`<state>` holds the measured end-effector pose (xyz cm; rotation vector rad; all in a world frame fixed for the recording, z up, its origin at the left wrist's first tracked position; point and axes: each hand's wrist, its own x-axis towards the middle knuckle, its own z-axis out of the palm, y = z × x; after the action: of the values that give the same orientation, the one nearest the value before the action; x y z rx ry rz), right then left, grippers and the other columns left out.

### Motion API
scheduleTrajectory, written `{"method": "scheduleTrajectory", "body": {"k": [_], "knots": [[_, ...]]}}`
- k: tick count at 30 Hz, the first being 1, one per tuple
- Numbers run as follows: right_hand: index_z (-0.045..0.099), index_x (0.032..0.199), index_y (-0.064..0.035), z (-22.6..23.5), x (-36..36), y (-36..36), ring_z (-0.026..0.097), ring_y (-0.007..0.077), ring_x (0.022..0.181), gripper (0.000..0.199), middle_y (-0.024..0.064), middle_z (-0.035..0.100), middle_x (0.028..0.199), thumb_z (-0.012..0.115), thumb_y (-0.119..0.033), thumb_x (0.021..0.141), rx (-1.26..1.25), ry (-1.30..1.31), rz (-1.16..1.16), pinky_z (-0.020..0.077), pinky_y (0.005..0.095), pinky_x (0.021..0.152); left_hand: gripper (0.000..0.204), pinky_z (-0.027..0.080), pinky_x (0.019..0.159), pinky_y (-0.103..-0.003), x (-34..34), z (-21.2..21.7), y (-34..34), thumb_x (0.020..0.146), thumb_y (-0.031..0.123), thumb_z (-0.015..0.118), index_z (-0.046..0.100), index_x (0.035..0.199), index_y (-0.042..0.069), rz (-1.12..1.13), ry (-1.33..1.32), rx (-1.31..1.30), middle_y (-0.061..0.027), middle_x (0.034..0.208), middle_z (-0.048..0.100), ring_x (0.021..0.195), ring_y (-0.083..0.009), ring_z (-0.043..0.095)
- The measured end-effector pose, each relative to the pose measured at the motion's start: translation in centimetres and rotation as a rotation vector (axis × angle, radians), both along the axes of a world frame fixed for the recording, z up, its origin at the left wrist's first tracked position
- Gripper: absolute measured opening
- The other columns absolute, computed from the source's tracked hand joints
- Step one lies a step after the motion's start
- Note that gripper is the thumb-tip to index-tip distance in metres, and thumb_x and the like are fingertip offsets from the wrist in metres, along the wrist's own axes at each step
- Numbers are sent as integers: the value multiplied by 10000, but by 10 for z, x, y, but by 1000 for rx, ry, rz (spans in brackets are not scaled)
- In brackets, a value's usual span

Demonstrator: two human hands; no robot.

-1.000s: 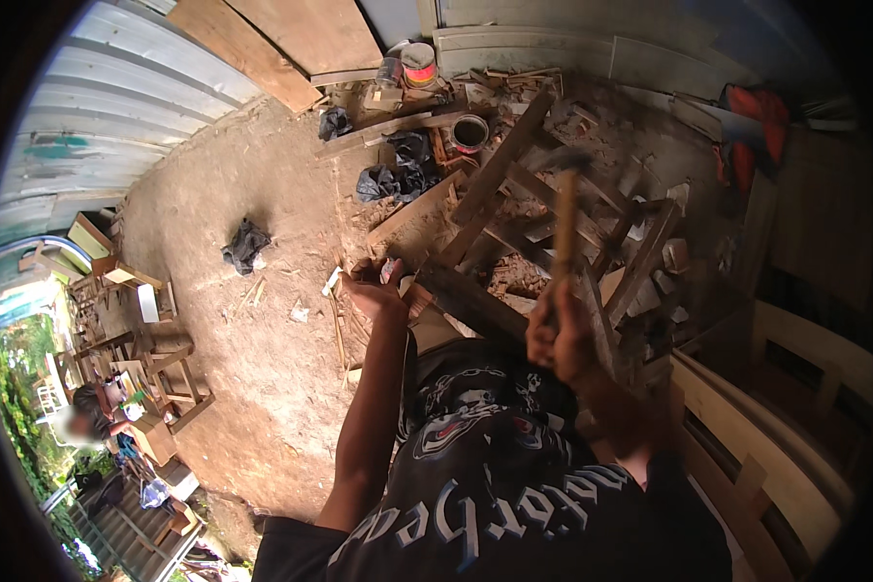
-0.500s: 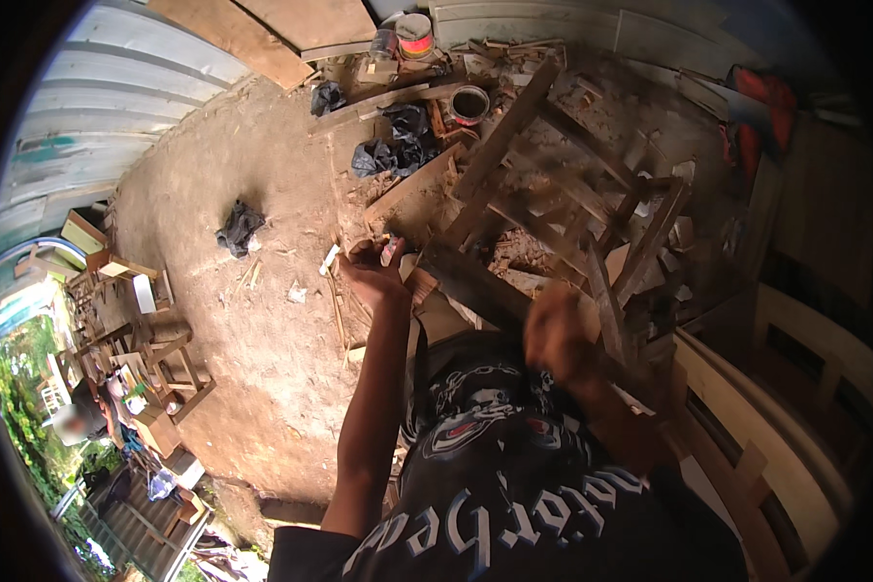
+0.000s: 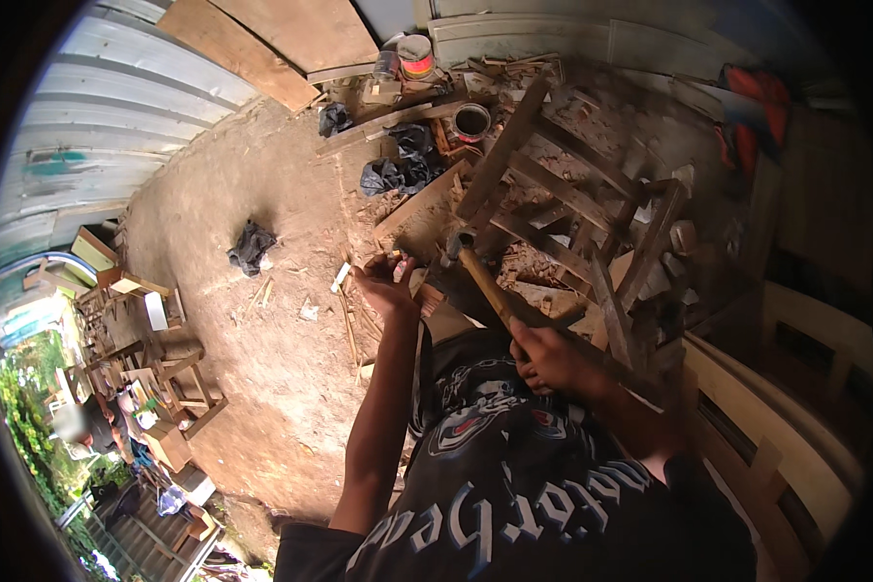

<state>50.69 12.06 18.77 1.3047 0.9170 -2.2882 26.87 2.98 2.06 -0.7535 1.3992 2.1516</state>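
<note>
My right hand point(image 3: 548, 357) grips the wooden handle of a hammer point(image 3: 482, 282), whose metal head sits down near a dark wooden bar of a chair frame point(image 3: 572, 209). My left hand point(image 3: 386, 283) is just left of the hammer head, fingers pinched on something small that I cannot make out, resting at the end of that bar. The unfinished wooden chair frame lies tilted in front of me, its slats and legs pointing up and right. My black printed shirt fills the lower middle of the view.
Dirt floor with wood chips, a dark rag point(image 3: 250, 244) and a heap of dark cloth point(image 3: 398, 170). Paint tins point(image 3: 415, 55) and an open can point(image 3: 471, 121) stand at the back by planks point(image 3: 262, 44). Corrugated metal wall at left. Wooden furniture frames at right point(image 3: 795, 456) and far left point(image 3: 141, 320).
My right hand swung down with the hammer: it was raised a second ago, blurred midway, and now the head is down by my left hand. The left hand stayed in place.
</note>
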Motion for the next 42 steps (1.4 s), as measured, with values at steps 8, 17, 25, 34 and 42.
{"method": "scheduleTrajectory", "body": {"k": [8, 17, 25, 34, 42], "knots": [[466, 849, -131, 0, 0, 66, 283, 35, 397, 473, -76, 315, 573, 448, -590, 962, 280, 17, -642, 249, 210, 347, 578, 421, 942, -459, -6, 17, 11, 1014, 519, 332, 617, 1135, 31, -1223, 231, -34, -94, 1112, 645, 1077, -239, 585], [467, 799, -135, -20, 26, 36, 268, 37, 392, 460, -74, 289, 550, 497, -566, 956, 135, 113, -1131, 228, 220, 353, 502, 466, 937, -406, 31, 71, 52, 987, 483, 425, 669, 999, 44, -2032, 1836, -557, -128, 1003, 683, 1002, -361, 630], [429, 795, -142, -31, 46, -40, 333, 82, 404, 426, -46, 303, 540, 530, -525, 951, 106, -68, -1386, 255, 253, 369, 751, 512, 851, -464, 46, 91, 80, 772, 701, 625, 650, 1041, 0, -2631, 1493, -366, -205, 960, 673, 973, -356, 657], [418, 816, -114, -5, -19, -111, 256, 82, 405, 425, -41, 281, 568, 446, -496, 1000, 280, -93, -1710, 232, 264, 390, 862, 529, 829, -473, 51, 87, 81, 718, 704, 678, 614, 1025, -99, -2670, 1367, -371, -280, 947, 676, 949, -399, 668], [428, 783, -136, -29, -118, -192, 283, 81, 373, 420, -48, 301, 534, 538, -501, 962, 412, -194, -1798, 228, 262, 355, 546, 504, 889, -451, -61, 81, 57, 897, 372, 636, 544, 1250, -35, -2304, 1611, 380, -269, 1119, 637, 1026, -411, 629]]}}
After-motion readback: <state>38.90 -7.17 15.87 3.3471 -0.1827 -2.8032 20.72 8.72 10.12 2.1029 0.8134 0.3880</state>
